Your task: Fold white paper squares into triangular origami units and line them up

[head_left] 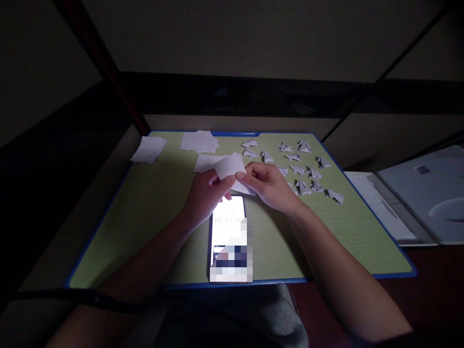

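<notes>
A white sheet of paper is held up between my two hands above the middle of the table. My left hand grips its lower left part, thumb on the near side. The thumb and bent fingers of my right hand pinch its right edge. A flap of paper slants down to the right below my right thumb; whether it is a fold or a second sheet I cannot tell. Behind the held paper lies another white sheet. Just below my hands a lit phone shows timer digits, partly blurred out.
Several small folded paper shapes are spread over the right rear of the green, blue-edged table. Two stacks of white paper, one at the left corner and one at the back, lie there. A pale flat case stands beyond the right edge.
</notes>
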The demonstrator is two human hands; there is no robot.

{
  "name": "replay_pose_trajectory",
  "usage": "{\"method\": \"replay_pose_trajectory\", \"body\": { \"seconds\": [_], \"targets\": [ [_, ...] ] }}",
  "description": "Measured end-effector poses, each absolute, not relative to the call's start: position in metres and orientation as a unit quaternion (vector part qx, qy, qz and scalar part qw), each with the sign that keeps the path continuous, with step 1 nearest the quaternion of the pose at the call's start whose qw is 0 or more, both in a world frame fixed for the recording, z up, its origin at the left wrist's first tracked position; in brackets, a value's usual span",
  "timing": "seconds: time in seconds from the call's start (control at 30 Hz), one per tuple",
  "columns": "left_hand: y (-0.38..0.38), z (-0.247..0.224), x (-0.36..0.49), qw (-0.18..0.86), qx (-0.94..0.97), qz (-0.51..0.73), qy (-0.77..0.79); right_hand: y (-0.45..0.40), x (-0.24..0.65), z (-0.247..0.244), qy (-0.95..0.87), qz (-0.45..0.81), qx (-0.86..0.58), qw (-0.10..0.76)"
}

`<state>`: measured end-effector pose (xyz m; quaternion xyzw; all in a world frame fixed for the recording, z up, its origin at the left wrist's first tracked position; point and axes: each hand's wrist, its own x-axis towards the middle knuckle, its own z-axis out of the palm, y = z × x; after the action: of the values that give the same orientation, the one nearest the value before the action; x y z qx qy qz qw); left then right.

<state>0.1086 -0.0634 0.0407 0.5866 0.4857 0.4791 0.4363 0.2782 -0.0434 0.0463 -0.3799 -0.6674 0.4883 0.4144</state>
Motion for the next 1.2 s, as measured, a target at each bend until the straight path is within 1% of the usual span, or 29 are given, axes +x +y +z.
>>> {"method": "replay_pose_trajectory", "body": {
  "seconds": [0.3,0.5,0.63,0.73,0.87,1.2],
  "targets": [
    [-0.0635,0.0418,0.109,0.432,0.586,0.479,0.491,-0.043,0.2771,0.0446,-0.665,0.448,-0.412,0.433],
    [-0.0641,0.0417,0.1106,0.429,0.596,0.483,0.477,-0.0426,0.2773,0.0422,-0.678,0.427,-0.406,0.44],
    [-0.0644,0.0424,0.1104,0.432,0.586,0.48,0.489,-0.0436,0.2781,0.0445,-0.678,0.438,-0.405,0.429],
    [-0.0647,0.0432,0.1104,0.437,0.58,0.477,0.494,-0.0444,0.2775,0.0458,-0.668,0.443,-0.406,0.439],
    [-0.0649,0.0416,0.1115,0.45,0.588,0.479,0.471,-0.0443,0.2758,0.044,-0.654,0.443,-0.409,0.457],
    [-0.0648,0.0366,0.1089,0.45,0.611,0.473,0.446,-0.0479,0.2735,0.0464,-0.661,0.447,-0.394,0.456]
  ]
}}
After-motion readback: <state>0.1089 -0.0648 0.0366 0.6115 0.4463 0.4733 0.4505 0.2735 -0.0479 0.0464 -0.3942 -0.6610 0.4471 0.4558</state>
